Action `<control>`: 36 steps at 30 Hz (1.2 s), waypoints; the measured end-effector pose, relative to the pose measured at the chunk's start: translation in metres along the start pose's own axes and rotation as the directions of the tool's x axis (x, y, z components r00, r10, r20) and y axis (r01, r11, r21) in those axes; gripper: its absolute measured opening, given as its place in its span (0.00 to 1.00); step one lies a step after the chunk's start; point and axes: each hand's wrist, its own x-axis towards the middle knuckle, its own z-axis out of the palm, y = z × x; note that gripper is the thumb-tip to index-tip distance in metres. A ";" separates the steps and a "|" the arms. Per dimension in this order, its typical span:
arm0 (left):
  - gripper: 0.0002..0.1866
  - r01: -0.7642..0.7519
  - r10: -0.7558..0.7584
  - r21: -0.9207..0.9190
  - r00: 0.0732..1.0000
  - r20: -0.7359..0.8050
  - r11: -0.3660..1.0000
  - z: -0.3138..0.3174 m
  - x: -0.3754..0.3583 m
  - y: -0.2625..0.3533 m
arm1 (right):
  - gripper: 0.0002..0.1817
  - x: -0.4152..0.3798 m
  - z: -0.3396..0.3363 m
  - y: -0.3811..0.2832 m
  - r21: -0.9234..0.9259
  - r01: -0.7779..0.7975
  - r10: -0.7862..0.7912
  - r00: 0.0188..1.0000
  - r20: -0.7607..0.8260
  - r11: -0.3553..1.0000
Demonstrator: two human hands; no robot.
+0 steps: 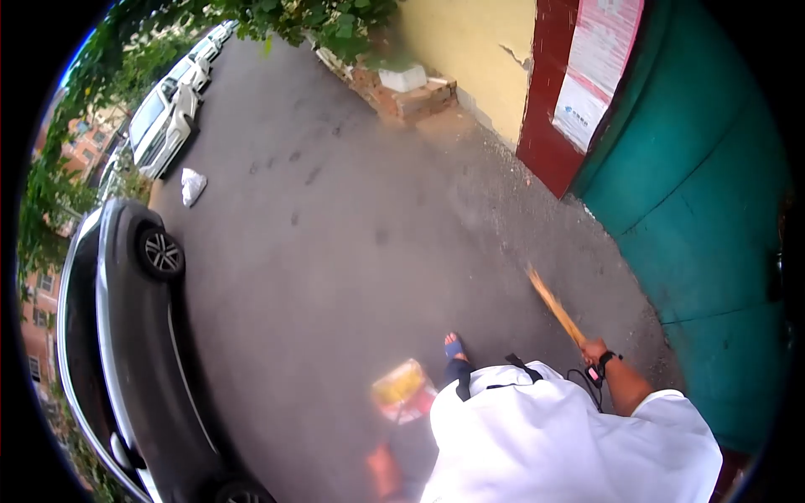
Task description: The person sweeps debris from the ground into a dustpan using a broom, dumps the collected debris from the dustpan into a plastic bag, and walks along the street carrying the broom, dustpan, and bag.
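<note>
My right hand [594, 350] is closed around one end of a light wooden stick [555, 303], which slants up and left over the pavement. A dark watch band circles that wrist, and a dark cord hangs beside it. Low in the view, my left hand [382, 471] is smeared by motion, and I cannot tell how its fingers are set. Just beyond it is a blurred yellow, red and whitish item [404, 391], boxy in outline. A foot in a blue sandal [454, 345] shows below the white shirt [570, 436].
A dark grey car [142, 335] stands along the left, with white cars [163, 126] parked farther up. A white bag [193, 186] lies on the asphalt near them. On the right are a green metal gate [696, 193], a yellow wall [470, 59] and a low brick ledge [419, 101].
</note>
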 end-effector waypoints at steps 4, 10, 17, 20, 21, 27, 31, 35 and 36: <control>0.19 -0.020 0.016 0.110 0.999 0.034 0.994 0.045 0.025 0.164 | 0.15 -0.035 0.017 -0.024 -0.135 -0.168 0.161 0.985 -0.060 0.976; 0.19 -0.435 0.373 0.382 0.899 0.229 0.815 0.125 0.159 0.259 | 0.16 -0.032 0.020 -0.033 0.111 -0.252 0.262 0.961 -0.088 0.961; 0.23 -0.549 0.388 0.640 0.835 0.391 0.537 0.278 0.143 0.511 | 0.16 0.058 0.050 -0.128 0.065 -0.230 0.233 0.972 -0.034 0.971; 0.24 -0.578 0.332 0.650 0.816 0.473 0.493 0.360 0.143 0.596 | 0.15 0.097 0.060 -0.210 0.080 -0.206 0.217 0.963 -0.160 0.975; 0.25 -0.624 0.371 0.638 0.781 0.502 0.451 0.380 0.166 0.604 | 0.14 0.107 0.061 -0.245 0.056 -0.214 0.221 0.962 -0.164 0.975; 0.21 -0.712 0.320 0.671 0.697 0.641 0.208 0.529 0.203 0.721 | 0.12 0.193 0.043 -0.449 0.059 -0.050 0.061 0.975 -0.212 0.997; 0.20 -0.693 0.223 0.711 0.717 0.660 0.122 0.617 0.198 0.789 | 0.08 0.242 0.029 -0.549 0.120 -0.068 0.089 0.979 -0.185 0.990; 0.19 -0.741 0.185 0.669 0.668 0.721 0.067 0.697 0.218 0.820 | 0.07 0.319 0.024 -0.590 0.159 -0.052 0.087 0.970 -0.226 0.986; 0.20 -0.786 0.178 0.619 0.610 0.772 0.007 0.713 0.222 0.824 | 0.08 0.338 0.023 -0.592 0.181 -0.020 0.061 0.972 -0.225 0.983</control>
